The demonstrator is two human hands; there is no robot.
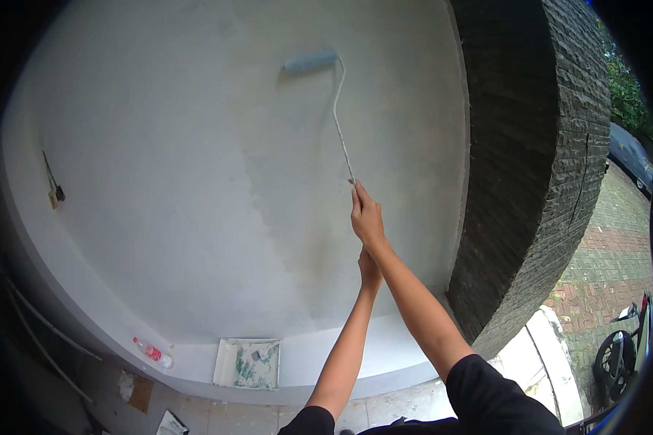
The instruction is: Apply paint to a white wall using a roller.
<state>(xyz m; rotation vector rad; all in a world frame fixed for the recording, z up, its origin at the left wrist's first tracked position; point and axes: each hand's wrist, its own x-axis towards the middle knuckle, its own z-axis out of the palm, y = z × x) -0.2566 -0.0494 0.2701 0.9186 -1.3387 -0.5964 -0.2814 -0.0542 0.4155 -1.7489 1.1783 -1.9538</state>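
Observation:
A paint roller with a blue-grey sleeve (311,62) rests against the upper part of a pale wall (185,163). Its long, bent white wire frame (339,119) runs down to my hands. My right hand (368,216) is closed around the roller at the lower end of the wire, and the handle is mostly hidden in the grip. Just below, my left hand (369,267) grips lower down, partly covered by my right wrist. A greyer, damp-looking area of the wall spreads behind the roller and hands, with a ragged edge against the whiter part on the left.
On a low white ledge (326,337) sit a paint tray (246,364) smeared with green and white and a plastic bottle (153,353). A cable hangs by a wall socket (53,197). A rough stone pillar (522,179) borders the right; beyond stand a motorcycle (615,353) and a car (631,155).

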